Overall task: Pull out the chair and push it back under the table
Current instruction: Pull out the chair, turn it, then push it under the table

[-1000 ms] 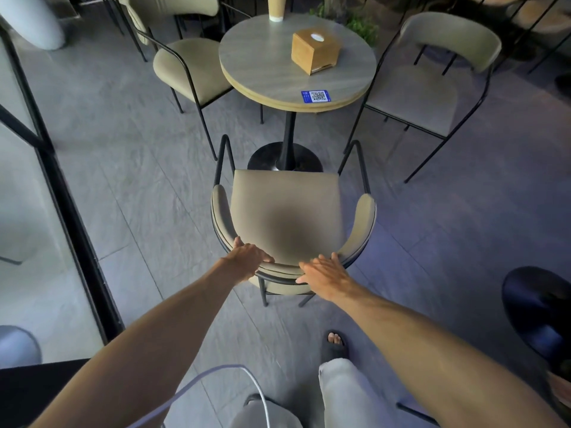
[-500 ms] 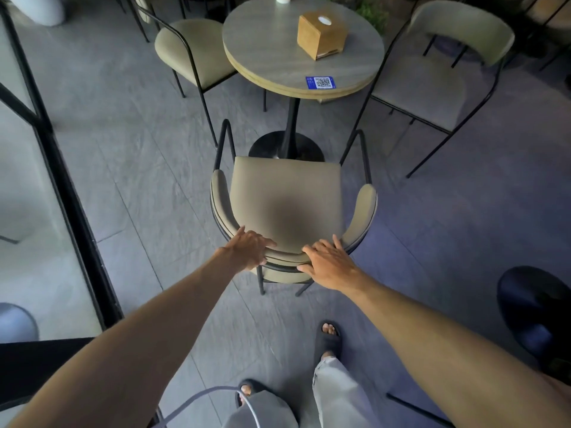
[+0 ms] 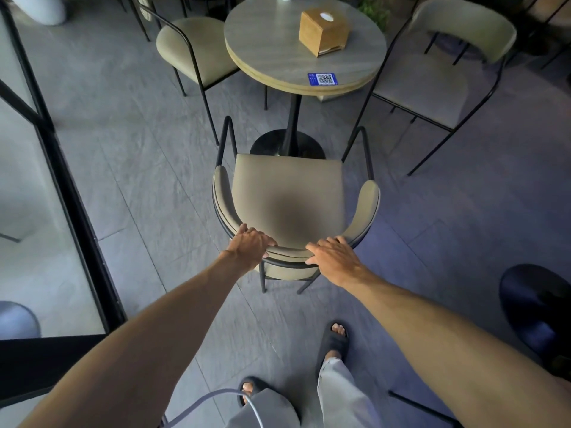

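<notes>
The chair [image 3: 287, 196] stands pulled out, near side of the table [image 3: 265, 47], fingers of the left hand [image 3: 251, 245] and right hand [image 3: 335, 257] clamped on its backrest, so I judge a straight push under comes next.

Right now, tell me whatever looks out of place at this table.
Only the chair, gripped at its backrest by the left hand and right hand: it stands out on the floor, not tucked under the round table. Nothing looks spilled, tipped or broken.
</notes>
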